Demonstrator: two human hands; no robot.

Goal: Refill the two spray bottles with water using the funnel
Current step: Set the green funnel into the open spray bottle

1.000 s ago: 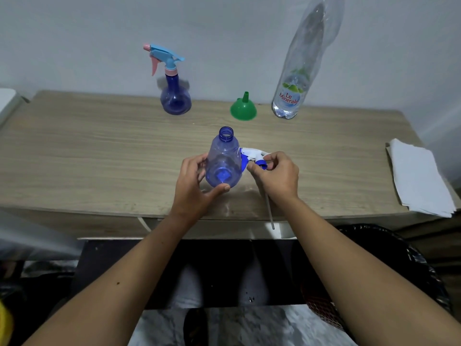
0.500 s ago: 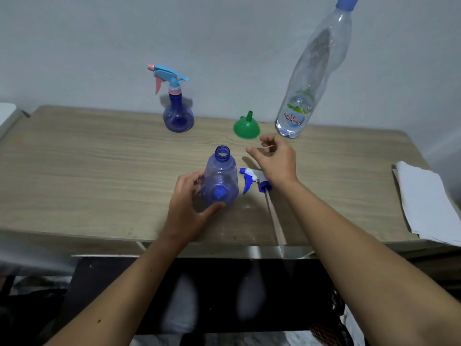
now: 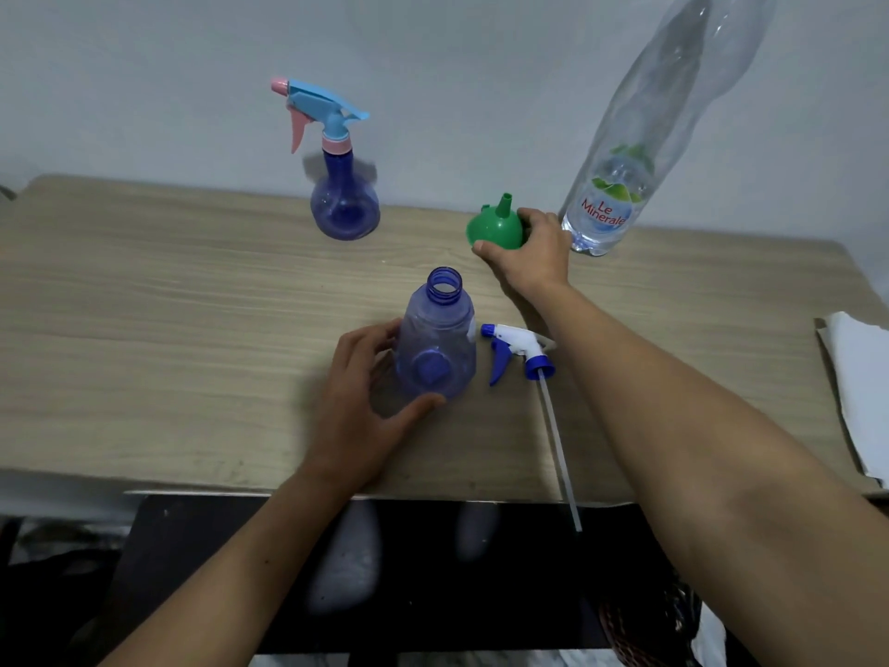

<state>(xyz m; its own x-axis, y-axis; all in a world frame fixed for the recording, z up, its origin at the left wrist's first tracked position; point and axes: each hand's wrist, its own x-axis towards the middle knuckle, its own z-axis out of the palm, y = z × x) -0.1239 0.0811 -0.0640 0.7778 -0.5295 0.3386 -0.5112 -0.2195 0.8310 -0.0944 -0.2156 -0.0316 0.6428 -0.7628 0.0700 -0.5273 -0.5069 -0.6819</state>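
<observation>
Left hand: forearm entering from 7 o'clock, fingers and thumb curled around lower body of open spray bottle, thumb across near side of base. Grip on bottle, not slack.

Right hand: arm extended from 4 o'clock toward 12 o'clock, wrist straight, fingers and thumb wrapped over wide rim of funnel. Grip on funnel; lifted or resting on bench cannot be told.

Open spray bottle: upright at bench centre, translucent violet plastic, bell-shaped body, threaded neck uncapped.

Trigger head: lying flat at 3 o'clock of open bottle, just beside it, white body with blue lever and blue collar; thin clear dip tube running toward 5 o'clock past bench edge.

Funnel: glossy green plastic, inverted, narrow spout upward, at 1 o'clock of open bottle.

Second spray bottle: at 11 o'clock, near wall, round violet body, light-blue head with pink lever and collar, fitted.

Water bottle: at 1 o'clock, just beside right hand, tall clear ribbed plastic, labelled, tilted in lens view.

Bench: pale wood-grain laminate, matte. Folded white paper at 3 o'clock edge.
</observation>
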